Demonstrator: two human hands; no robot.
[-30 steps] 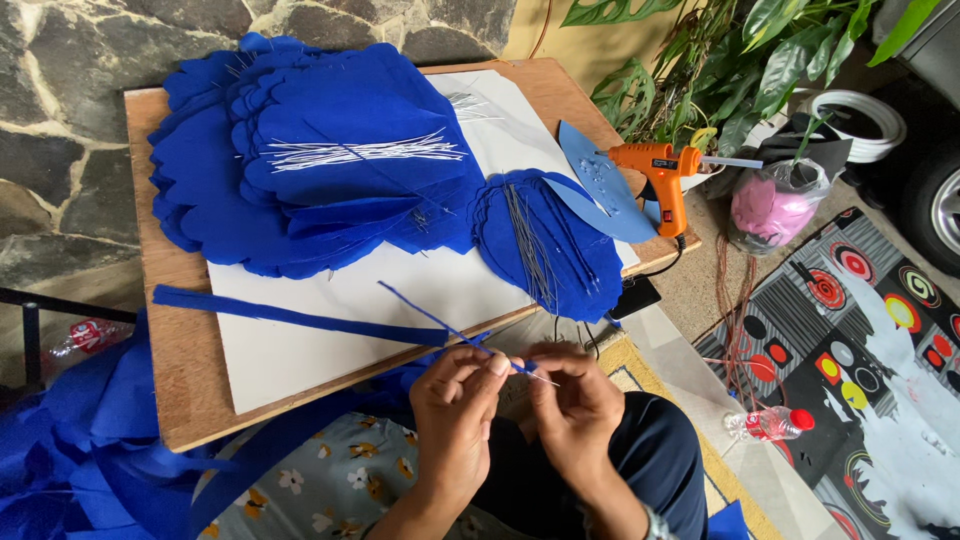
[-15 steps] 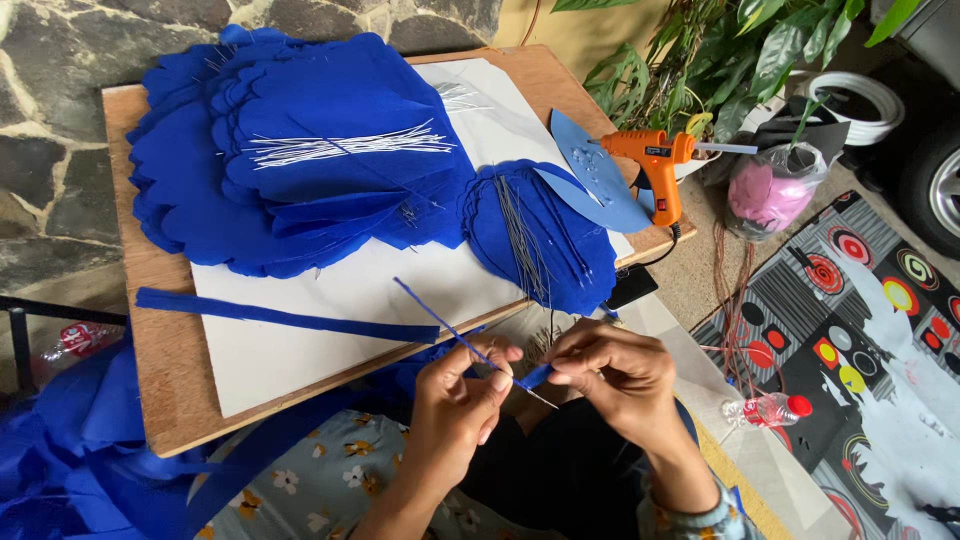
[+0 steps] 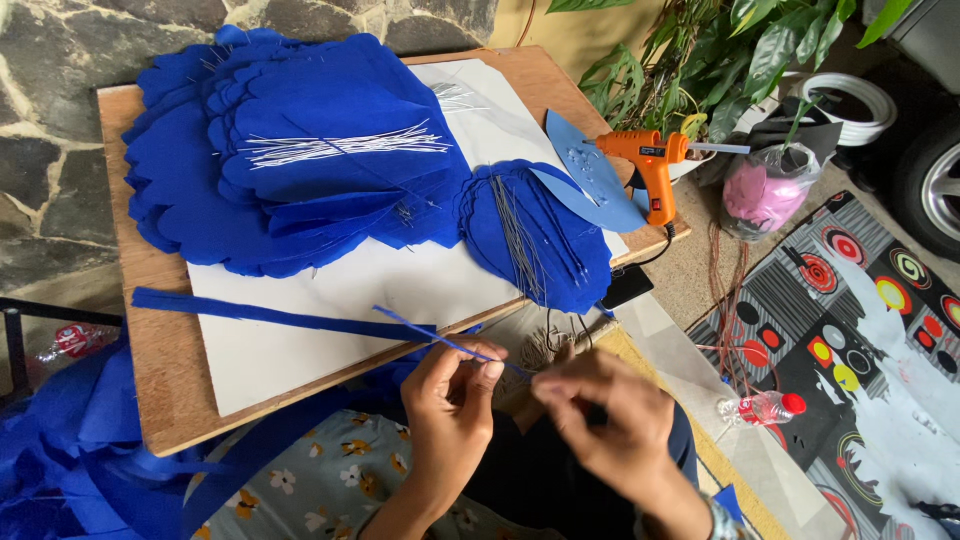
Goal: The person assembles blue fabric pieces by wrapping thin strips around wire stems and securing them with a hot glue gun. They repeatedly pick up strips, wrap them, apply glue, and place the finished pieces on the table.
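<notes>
My left hand (image 3: 452, 400) pinches a thin wire wrapped in blue tape (image 3: 440, 340) that sticks up and to the left over the board's near edge. My right hand (image 3: 610, 420) is closed on the wire's other end, just right of the left hand, blurred by motion. A long blue strip (image 3: 270, 313) lies on the white sheet (image 3: 330, 320) in front of the hands. Behind it sit a big stack of blue petal shapes (image 3: 290, 160) with bare wires (image 3: 340, 147) on top, and a smaller blue stack (image 3: 535, 235) with wires.
The wooden board (image 3: 150, 400) rests across my lap. An orange glue gun (image 3: 650, 165) stands at its right edge beside a blue cut-out (image 3: 585, 170). Plants, a pink bag (image 3: 765, 190), a patterned mat (image 3: 870, 330) and a small bottle (image 3: 765, 407) are to the right. Blue scraps (image 3: 60, 450) pile at left.
My right hand moved out to the right and back in toward the left hand. The wire end stays pinched in the left hand, and the camera has shifted slightly.
</notes>
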